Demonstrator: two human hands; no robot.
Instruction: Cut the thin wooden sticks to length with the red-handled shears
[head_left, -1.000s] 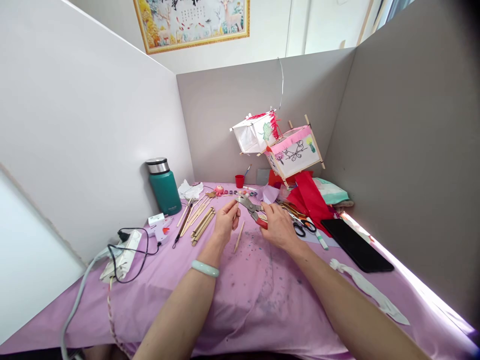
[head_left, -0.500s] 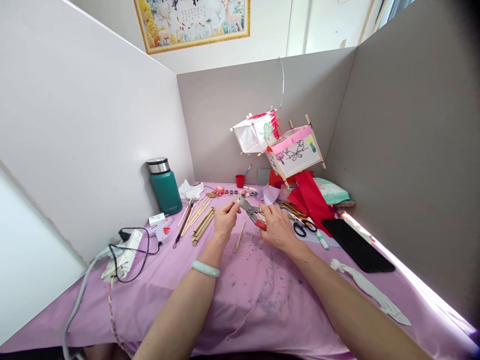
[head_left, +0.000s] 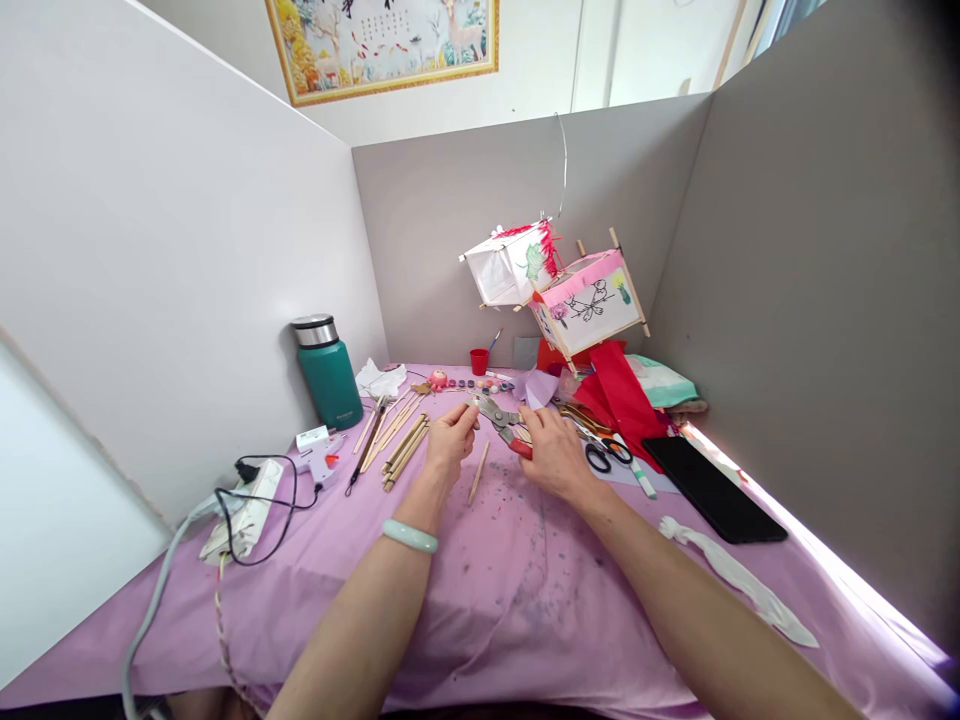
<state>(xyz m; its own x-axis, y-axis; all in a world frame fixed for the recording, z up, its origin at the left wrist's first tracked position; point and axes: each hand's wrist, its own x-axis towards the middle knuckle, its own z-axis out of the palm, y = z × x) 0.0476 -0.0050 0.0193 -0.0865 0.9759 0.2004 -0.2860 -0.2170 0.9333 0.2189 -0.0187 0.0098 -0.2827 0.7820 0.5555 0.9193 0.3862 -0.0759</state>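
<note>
My right hand (head_left: 556,448) is closed round the red handles of a pair of pliers (head_left: 499,418), whose metal jaws point left. At the jaws' tip, my left hand (head_left: 451,440) pinches something too small to make out. A pale green bangle (head_left: 409,536) circles my left wrist. On the cloth between my hands lies a short thin wooden stick (head_left: 478,473). Left of my left hand rests a bundle of bamboo sticks (head_left: 406,452). Scissors with black handles (head_left: 609,455) lie just right of my right hand.
Two paper lanterns (head_left: 589,303) stand at the back. A green bottle (head_left: 330,372), glue gun (head_left: 321,460) and power strip (head_left: 244,510) with cables are on the left. A black phone (head_left: 714,490), red cloth (head_left: 626,400) and white cloth strip (head_left: 739,580) lie on the right. Grey panels surround the purple tablecloth (head_left: 517,620).
Almost nothing differs. Both hands keep the same hold at the pliers, and the whole view has shifted very slightly.
</note>
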